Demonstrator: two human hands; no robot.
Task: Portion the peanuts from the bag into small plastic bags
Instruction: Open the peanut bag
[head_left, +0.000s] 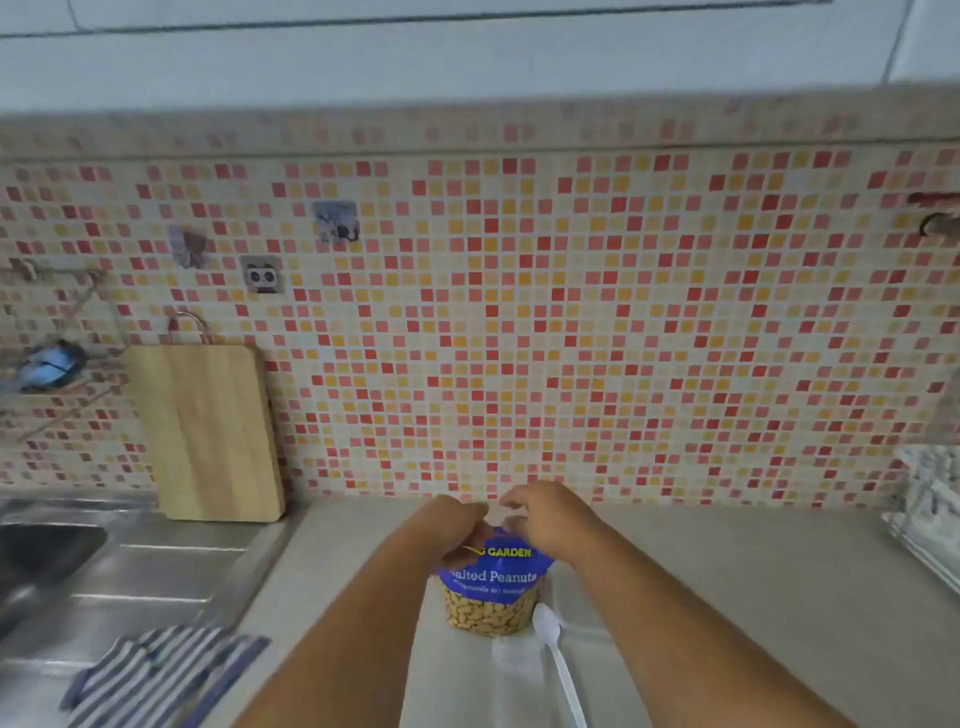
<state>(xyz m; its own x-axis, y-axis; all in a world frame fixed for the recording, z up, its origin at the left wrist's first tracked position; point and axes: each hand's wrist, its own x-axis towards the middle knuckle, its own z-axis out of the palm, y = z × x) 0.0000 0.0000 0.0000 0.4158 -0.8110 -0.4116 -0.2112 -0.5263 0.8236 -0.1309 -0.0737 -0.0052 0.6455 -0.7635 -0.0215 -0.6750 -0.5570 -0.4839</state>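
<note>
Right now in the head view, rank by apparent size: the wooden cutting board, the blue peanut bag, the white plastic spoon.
1. Wooden cutting board, clearly largest.
2. Blue peanut bag.
3. White plastic spoon, thinnest; though it lies nearest the camera, which inflates it.

Wooden cutting board (208, 431) leans upright against the mosaic tile wall (571, 322), at the back edge of the steel sink (78, 566). Striped cloth (156, 670) lies on the sink's near rim, by the beige counter (753, 597). Three small stickers (262, 274) on the tiles above the board; blurry wire rack (930, 519) at far right.
</note>
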